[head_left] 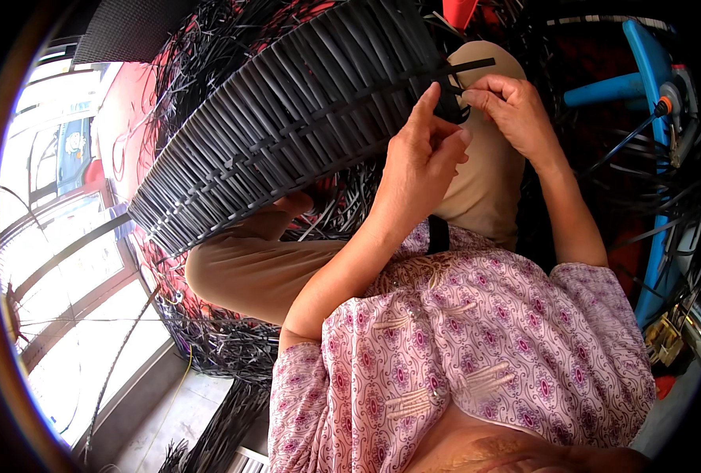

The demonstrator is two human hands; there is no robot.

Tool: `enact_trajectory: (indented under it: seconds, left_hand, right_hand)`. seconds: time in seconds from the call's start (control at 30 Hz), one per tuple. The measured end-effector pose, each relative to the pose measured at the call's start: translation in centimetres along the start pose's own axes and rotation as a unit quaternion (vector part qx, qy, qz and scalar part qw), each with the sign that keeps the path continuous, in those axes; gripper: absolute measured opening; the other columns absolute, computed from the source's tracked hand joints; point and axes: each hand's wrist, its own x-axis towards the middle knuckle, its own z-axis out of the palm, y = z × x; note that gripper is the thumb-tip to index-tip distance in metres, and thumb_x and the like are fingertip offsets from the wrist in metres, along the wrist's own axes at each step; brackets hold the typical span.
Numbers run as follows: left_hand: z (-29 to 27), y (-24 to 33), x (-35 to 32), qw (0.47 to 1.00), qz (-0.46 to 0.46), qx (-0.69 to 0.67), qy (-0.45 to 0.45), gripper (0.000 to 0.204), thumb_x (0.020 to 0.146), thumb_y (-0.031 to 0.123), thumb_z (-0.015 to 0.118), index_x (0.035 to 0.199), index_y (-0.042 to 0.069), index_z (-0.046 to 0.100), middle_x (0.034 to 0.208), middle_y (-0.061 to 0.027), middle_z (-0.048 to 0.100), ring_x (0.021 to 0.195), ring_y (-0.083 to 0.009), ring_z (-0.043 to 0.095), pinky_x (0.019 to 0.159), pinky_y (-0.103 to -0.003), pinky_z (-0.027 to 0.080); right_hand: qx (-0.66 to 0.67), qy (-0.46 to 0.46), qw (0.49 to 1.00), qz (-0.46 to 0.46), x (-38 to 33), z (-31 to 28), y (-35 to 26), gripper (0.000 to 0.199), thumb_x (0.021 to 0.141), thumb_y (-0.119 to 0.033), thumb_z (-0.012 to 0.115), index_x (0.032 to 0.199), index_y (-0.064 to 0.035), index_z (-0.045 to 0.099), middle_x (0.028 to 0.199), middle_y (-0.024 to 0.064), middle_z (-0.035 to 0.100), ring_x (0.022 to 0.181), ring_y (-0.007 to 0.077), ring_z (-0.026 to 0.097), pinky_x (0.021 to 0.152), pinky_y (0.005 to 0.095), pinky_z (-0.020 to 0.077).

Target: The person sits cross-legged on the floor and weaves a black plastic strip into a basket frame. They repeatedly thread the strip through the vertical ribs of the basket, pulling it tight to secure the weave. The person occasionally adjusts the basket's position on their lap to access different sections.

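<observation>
Far left, bright window frames [59, 260] curve along the edge of the view, with a red wall patch [126, 110] above them. Next comes the woven black panel [287, 118], a curved sheet of flat plastic strips that slants from its lower left corner near the windows up to its right end over the person's knee. It rests across the lap, on the tan trousers [264, 268]. Behind and beneath it a tangle of loose black strips [232, 339] covers the floor.

The left hand [421, 165] lies against the panel's right end, fingers stretched up along the weave and thumb side pressing it; it steadies the panel rather than closing round it. Just right of it, the right hand [512, 106] pinches a single black strip [472, 65] that sticks out from the panel's upper right edge, thumb and forefinger closed on it. The two hands nearly touch at that corner.

Lower centre is the pink patterned blouse [476, 347]. At the far right stands a blue metal frame [650, 71] with more black strips hanging about it.
</observation>
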Motion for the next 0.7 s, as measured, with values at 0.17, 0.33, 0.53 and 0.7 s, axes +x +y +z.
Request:
enact_trajectory:
  seconds: [0.17, 0.33, 0.53, 0.7]
  left_hand:
    - [0.3, 0.6, 0.5, 0.982, -0.051, -0.18, 0.031, 0.067, 0.094, 0.01, 0.064, 0.149, -0.008, 0.03, 0.098, -0.0134, 0.069, 0.075, -0.0136, 0.064, 0.065, -0.026, 0.052]
    - [0.1, 0.5, 0.8, 0.938, -0.081, -0.335, 0.031, 0.059, 0.095, 0.012, 0.064, 0.144, -0.008, 0.037, 0.097, -0.0143, 0.069, 0.073, -0.0138, 0.063, 0.063, -0.027, 0.05]
    - [-0.1, 1.4, 1.1, 0.957, -0.136, -0.257, 0.015, 0.06, 0.095, 0.015, 0.065, 0.144, -0.006, 0.038, 0.094, -0.0142, 0.07, 0.07, -0.0132, 0.064, 0.062, -0.027, 0.05]
    - [-0.3, 2.0, 0.8, 0.979, -0.14, -0.147, -0.003, 0.064, 0.094, 0.02, 0.067, 0.145, -0.006, 0.037, 0.089, -0.0126, 0.071, 0.066, -0.0117, 0.063, 0.06, -0.025, 0.05]
  right_hand:
    - [-0.006, -0.006, 1.0, 0.013, -0.1, -0.2, -0.1, 0.026, 0.09, -0.021, 0.068, 0.098, 0.0035, 0.073, 0.081, 0.0071, 0.072, 0.075, 0.0092, 0.064, 0.07, 0.028, 0.0508]
    - [-0.007, 0.0, 1.0, 0.003, -0.1, -0.2, -0.1, 0.026, 0.09, -0.021, 0.068, 0.098, 0.0028, 0.073, 0.081, 0.0077, 0.073, 0.076, 0.0096, 0.065, 0.071, 0.0282, 0.0513]
    - [0.005, 0.0, 1.0, 0.018, -0.1, -0.1, -0.1, 0.027, 0.09, -0.022, 0.068, 0.098, 0.0028, 0.073, 0.083, 0.008, 0.074, 0.078, 0.0099, 0.066, 0.071, 0.0283, 0.0513]
    - [-0.004, -0.004, 1.0, 0.028, 0.0, -0.3, -0.1, 0.026, 0.09, -0.021, 0.068, 0.098, 0.0027, 0.073, 0.079, 0.0055, 0.071, 0.075, 0.0092, 0.064, 0.069, 0.028, 0.0505]
